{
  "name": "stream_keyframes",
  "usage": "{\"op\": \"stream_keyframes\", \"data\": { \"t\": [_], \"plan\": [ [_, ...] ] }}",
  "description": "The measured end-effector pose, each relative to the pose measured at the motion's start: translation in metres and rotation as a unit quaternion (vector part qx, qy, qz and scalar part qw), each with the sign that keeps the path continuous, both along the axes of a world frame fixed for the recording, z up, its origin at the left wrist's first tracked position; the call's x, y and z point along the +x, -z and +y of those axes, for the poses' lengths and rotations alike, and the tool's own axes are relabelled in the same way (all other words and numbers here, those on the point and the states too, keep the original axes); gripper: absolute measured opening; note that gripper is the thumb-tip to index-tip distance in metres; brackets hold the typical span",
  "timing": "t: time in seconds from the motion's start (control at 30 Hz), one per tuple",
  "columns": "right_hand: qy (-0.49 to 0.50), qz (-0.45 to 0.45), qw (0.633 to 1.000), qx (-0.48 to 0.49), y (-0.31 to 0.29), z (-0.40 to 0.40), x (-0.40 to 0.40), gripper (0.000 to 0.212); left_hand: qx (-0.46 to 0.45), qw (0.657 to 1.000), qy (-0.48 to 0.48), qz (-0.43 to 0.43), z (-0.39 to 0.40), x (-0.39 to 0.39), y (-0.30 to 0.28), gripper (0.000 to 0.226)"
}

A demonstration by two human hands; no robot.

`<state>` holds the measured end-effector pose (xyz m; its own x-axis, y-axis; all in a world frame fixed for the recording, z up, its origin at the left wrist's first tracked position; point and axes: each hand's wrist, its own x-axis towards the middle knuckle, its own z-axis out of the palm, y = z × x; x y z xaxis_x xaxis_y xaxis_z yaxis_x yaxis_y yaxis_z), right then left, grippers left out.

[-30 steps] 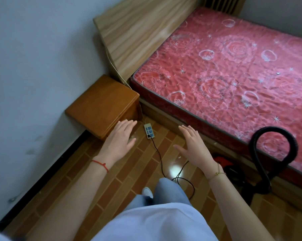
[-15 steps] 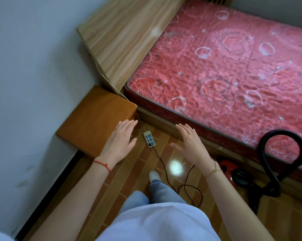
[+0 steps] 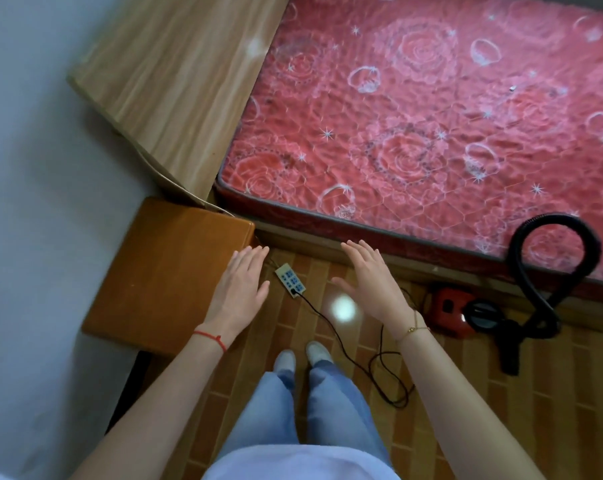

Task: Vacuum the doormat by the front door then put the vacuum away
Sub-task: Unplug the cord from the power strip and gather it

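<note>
A small red vacuum sits on the floor beside the bed, at the right. Its black hose loops up over the mattress edge, and a black nozzle lies on the floor. A thin black cord runs from the vacuum's side of the floor to a white power strip. My left hand hovers flat with straight fingers, just left of the power strip. To the right of the strip my right hand is held the same way. Neither hand holds anything. No doormat is in view.
A wooden nightstand stands against the pale wall at the left. The bed with its red patterned mattress and wooden headboard fills the top. The floor is brown brick-pattern tile. My feet stand near the cord.
The view has tilted down and moved nearer the floor, so the vacuum and my feet show more. Both hands stay spread above the power strip, holding nothing.
</note>
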<state>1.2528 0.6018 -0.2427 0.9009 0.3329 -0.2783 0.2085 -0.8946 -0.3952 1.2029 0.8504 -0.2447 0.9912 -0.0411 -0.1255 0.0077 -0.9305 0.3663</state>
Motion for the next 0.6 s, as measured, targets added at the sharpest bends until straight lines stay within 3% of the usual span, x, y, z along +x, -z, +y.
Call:
{"op": "stream_keyframes", "data": {
  "t": [0.3,0.6],
  "plan": [
    [0.013,0.043,0.999,-0.023,0.101,0.026,0.013,0.066,-0.006,0.998,0.018,0.056,0.012,0.022,0.115,0.061],
    [-0.011,0.098,0.993,-0.059,0.300,0.023,0.014,0.064,0.027,0.992,0.010,0.125,0.000,0.029,0.330,0.061]
  ]
}}
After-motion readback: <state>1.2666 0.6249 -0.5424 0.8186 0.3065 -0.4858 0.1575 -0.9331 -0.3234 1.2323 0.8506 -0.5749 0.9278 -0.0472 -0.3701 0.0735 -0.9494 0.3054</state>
